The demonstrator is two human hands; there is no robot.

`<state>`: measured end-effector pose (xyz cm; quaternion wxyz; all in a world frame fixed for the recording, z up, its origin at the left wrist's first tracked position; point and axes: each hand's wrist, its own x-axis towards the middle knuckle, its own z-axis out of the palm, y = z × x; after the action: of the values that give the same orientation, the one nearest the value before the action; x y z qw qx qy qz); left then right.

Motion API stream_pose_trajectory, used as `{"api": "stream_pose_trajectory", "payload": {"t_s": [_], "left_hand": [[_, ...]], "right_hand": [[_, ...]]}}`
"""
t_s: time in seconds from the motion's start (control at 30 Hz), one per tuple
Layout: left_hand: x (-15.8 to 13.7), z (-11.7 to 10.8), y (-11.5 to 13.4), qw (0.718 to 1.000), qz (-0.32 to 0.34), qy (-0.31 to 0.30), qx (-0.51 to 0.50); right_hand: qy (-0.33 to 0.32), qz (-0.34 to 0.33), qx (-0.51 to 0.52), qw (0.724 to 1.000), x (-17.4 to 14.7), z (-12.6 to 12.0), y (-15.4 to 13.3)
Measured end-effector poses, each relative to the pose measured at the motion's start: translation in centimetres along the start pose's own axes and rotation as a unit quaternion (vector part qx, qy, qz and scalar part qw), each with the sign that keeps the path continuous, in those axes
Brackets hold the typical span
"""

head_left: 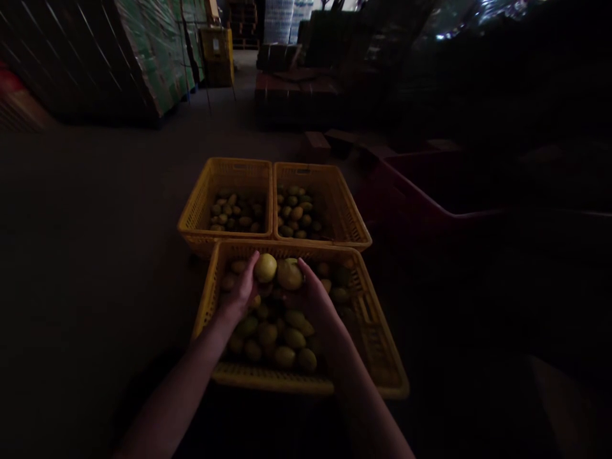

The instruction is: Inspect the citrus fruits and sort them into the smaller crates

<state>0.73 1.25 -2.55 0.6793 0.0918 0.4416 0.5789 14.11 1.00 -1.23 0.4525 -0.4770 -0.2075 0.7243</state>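
My left hand (245, 288) is closed around a pale yellow-green round fruit (266, 268). Beside it, my right hand (312, 287) grips a second, duller yellow-green fruit (289, 275). Both are held close together above the near yellow plastic crate (272, 380). Inside that crate lie several oval green and yellow fruits (284, 357), partly hidden by my hands and forearms. In the dim light I cannot tell their exact kind.
Two more yellow crates, one at left (191, 213) and one at right (351, 210), stand just beyond, each partly filled with similar fruits. A dark red bin (421, 197) is to the right. Wrapped pallet stacks (153, 57) and a yellow box (217, 57) stand farther back.
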Motion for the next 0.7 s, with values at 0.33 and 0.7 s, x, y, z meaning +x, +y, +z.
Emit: {"api": "stream_pose_trajectory", "payload": {"t_s": [0.33,0.7], "left_hand": [[-2.8,0.2,2.4,0.91,0.37,-0.133,0.136],[-3.0,-0.4,1.9,0.812,0.476,-0.178,0.288]], "right_hand": [[-0.044,-0.414,-0.138,0.898,-2.5,-0.3,-1.8],[-0.038,-0.506,-0.135,0.851,-2.7,0.0,-1.6]]}}
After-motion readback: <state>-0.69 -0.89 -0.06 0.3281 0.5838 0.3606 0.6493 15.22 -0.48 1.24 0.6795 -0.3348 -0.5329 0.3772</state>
